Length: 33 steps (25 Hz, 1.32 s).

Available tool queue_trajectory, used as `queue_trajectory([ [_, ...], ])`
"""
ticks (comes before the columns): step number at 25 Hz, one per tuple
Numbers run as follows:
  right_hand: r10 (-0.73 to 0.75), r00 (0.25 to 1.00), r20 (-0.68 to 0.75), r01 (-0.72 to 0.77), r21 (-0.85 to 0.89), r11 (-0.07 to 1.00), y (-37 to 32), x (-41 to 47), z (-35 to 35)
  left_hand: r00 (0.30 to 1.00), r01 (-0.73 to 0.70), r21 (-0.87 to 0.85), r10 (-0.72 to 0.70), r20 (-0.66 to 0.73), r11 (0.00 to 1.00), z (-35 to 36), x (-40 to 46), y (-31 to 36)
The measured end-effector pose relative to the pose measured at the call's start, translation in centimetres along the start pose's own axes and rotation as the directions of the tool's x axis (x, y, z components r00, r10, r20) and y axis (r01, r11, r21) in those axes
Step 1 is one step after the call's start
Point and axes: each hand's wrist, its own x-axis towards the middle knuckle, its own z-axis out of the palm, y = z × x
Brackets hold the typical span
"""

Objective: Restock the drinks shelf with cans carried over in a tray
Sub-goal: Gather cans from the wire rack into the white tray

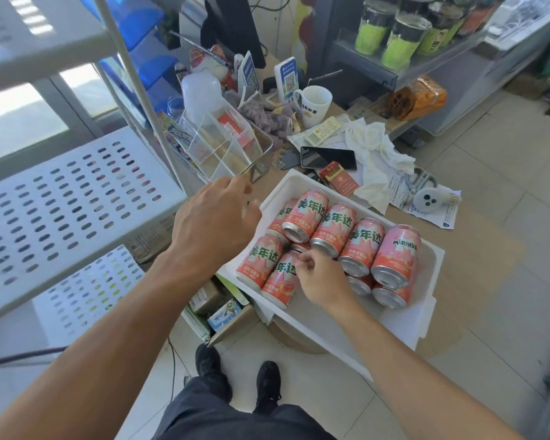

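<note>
A white foam tray (pixel 432 258) sits on the counter edge, filled with several pink Mirinda cans (pixel 359 246) lying on their sides in two layers. My right hand (pixel 321 277) reaches into the tray and its fingers curl onto a can (pixel 281 277) in the front row. My left hand (pixel 213 217) hovers at the tray's left rim, fingers loosely bent, holding nothing. The white perforated shelf (pixel 61 201) stands to the left with nothing on it.
Behind the tray lie a red cigarette pack (pixel 338 179), a black phone (pixel 327 157), a clear acrylic organiser (pixel 226 144), a white mug (pixel 315 104) and crumpled paper (pixel 378 154). A lower perforated shelf (pixel 86 290) and boxes (pixel 219 309) sit under the counter. My shoes (pixel 238 376) stand on the tiled floor.
</note>
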Motion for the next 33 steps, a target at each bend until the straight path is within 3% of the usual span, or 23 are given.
queue_trajectory([
  [3, -0.223, 0.975, -0.007, 0.223, 0.023, 0.975, -4.6, 0.0, -1.5, 0.996, 0.066, -0.037, -0.068, -0.065, 0.997, -1.8, 0.3, -1.3],
  [5, -0.394, 0.919, -0.033, 0.392, -0.054, 0.918, -8.3, 0.1, -2.1, 0.986, 0.107, -0.046, -0.112, -0.12, 0.993, -3.5, 0.5, -2.5],
  [8, -0.642, 0.763, -0.079, 0.602, -0.276, 0.749, -13.6, 0.6, -2.4, 0.966, 0.163, -0.028, -0.166, -0.198, 0.986, -6.4, 0.1, -4.1],
  [11, -0.807, 0.588, -0.052, 0.714, -0.435, 0.548, -19.2, 1.0, -2.7, 0.938, 0.214, -0.025, -0.212, -0.275, 0.977, -9.6, -0.7, -6.0],
  [14, -0.913, 0.406, -0.047, 0.786, -0.493, 0.374, -25.5, 0.4, -2.9, 0.891, 0.253, -0.026, -0.243, -0.383, 0.967, -13.3, -1.7, -8.3],
  [20, -0.967, 0.253, -0.039, 0.897, -0.364, 0.249, -37.5, -0.6, -1.7, 0.802, 0.297, -0.048, -0.276, -0.53, 0.954, -19.8, -2.6, -13.1],
  [26, -0.967, 0.248, 0.058, 0.933, -0.283, 0.223, -47.6, 1.8, 3.4, 0.738, 0.397, -0.045, -0.349, -0.578, 0.917, -23.3, -3.0, -18.3],
  [33, -0.885, 0.436, 0.166, 0.877, -0.299, 0.376, -56.6, 6.9, 9.5, 0.751, 0.421, 0.007, -0.345, -0.563, 0.907, -23.2, -0.4, -21.7],
])
